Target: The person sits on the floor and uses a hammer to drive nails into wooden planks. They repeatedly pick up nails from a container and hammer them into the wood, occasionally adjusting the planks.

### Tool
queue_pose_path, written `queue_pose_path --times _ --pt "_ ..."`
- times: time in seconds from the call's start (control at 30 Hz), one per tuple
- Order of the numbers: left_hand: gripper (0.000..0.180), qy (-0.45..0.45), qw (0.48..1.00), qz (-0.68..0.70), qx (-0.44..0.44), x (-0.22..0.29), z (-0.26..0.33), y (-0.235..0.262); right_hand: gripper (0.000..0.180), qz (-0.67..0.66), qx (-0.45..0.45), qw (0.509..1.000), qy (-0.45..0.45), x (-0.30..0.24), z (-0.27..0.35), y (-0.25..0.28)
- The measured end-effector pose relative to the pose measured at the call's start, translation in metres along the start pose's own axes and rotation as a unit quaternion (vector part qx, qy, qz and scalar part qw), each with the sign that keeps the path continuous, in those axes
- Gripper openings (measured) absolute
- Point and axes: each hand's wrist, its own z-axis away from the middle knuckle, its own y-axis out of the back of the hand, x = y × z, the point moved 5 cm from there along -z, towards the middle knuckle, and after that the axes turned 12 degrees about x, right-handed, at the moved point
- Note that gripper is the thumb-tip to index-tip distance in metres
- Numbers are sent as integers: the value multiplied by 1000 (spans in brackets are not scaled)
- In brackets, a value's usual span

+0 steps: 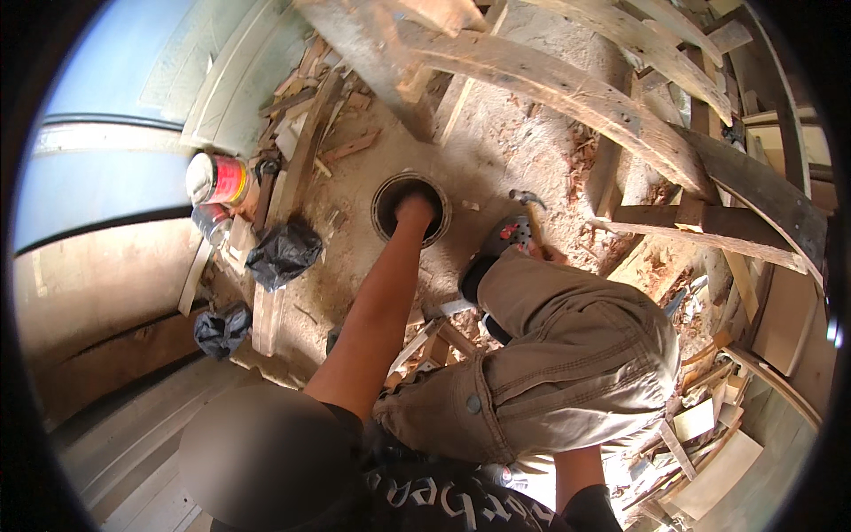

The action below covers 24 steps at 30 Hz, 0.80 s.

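Note:
My left hand [414,211] reaches down into a round open can [379,217] on the dusty floor. The can's dark inside and its rim hide the fingers, so what they touch cannot be seen. My right arm passes behind my bent leg. Beyond the knee, part of my right hand [554,254] shows, closed around the lower handle of a hammer [529,199]. The hammer's head points away from me, beside my dark clog with a red patch [510,232].
Curved wooden pieces [567,84] stand at the far right. A labelled tin [217,180] sits by the left wall, near black plastic bags [285,254]. Wood offcuts [353,146] and shavings litter the floor. More scrap boards [722,470] lie at the near right.

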Motion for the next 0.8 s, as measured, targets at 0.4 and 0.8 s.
queue_pose_path --times 0.4,0.8 --pt "39 -95 986 -132 -28 51 5 -15 40 31 66 994 -76 34 94 94" --pt "41 -111 979 -151 74 -28 -30 -39 41 9 9 998 -57 18 98 60"
